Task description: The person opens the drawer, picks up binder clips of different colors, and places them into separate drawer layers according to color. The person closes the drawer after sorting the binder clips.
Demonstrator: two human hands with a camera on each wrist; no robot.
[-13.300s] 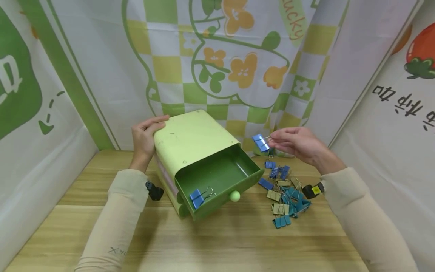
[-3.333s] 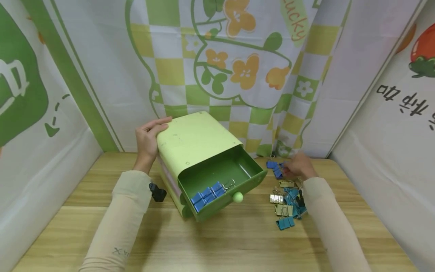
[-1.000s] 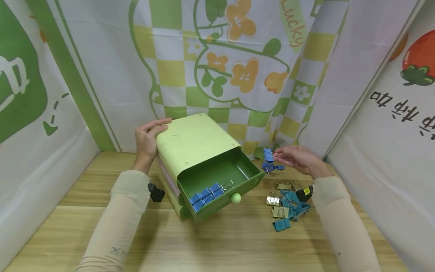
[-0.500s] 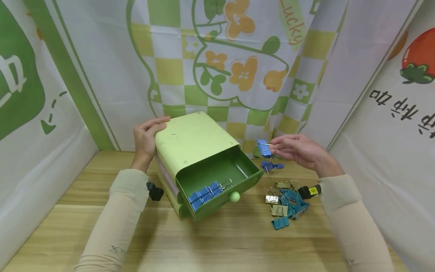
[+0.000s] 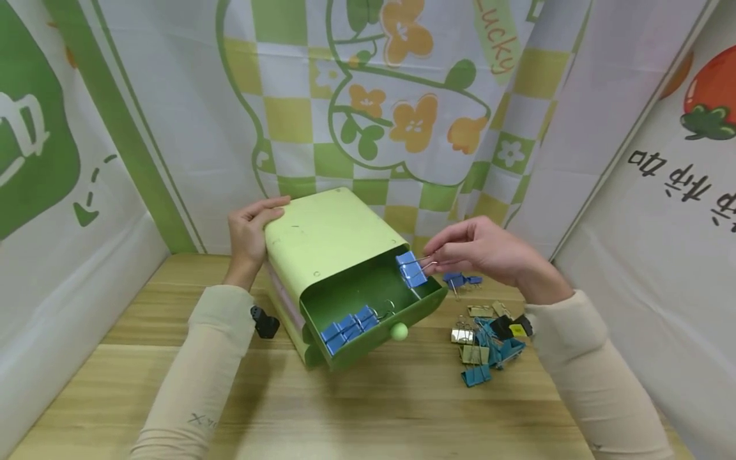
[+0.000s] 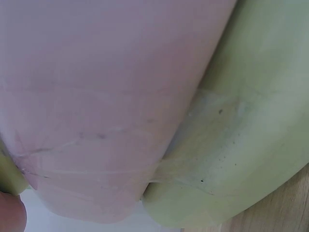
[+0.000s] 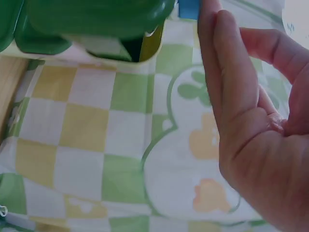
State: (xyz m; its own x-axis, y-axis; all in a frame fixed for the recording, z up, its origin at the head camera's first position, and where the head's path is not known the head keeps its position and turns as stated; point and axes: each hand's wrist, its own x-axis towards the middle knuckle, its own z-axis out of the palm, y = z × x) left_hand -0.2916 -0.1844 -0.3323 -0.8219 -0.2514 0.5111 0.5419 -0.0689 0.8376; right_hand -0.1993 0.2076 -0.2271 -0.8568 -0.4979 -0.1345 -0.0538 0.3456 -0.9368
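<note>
In the head view my right hand (image 5: 480, 255) pinches a blue binder clip (image 5: 411, 269) by its wire handles, above the right end of an open green drawer (image 5: 379, 342). A row of blue binder clips (image 5: 348, 329) lies at the drawer's front left. My left hand (image 5: 248, 239) rests on the rear left corner of the pale green drawer box (image 5: 333, 236), its fingers laid along the edge. The left wrist view shows the box's pink side panel (image 6: 96, 106) and a fingertip. In the right wrist view, only a sliver of blue shows past my right hand's fingers.
Right of the box lies a pile of teal binder clips (image 5: 500, 342) and gold binder clips (image 5: 475, 354). Smaller blue clips (image 5: 460, 280) sit behind it. A patterned curtain (image 5: 391, 128) hangs close behind the box. The drawer's round knob (image 5: 398, 331) juts forward.
Since the oldest frame, the drawer's single blue clip has become a row. My right hand has lifted another blue clip and carried it left over the drawer. My left hand has stayed put.
</note>
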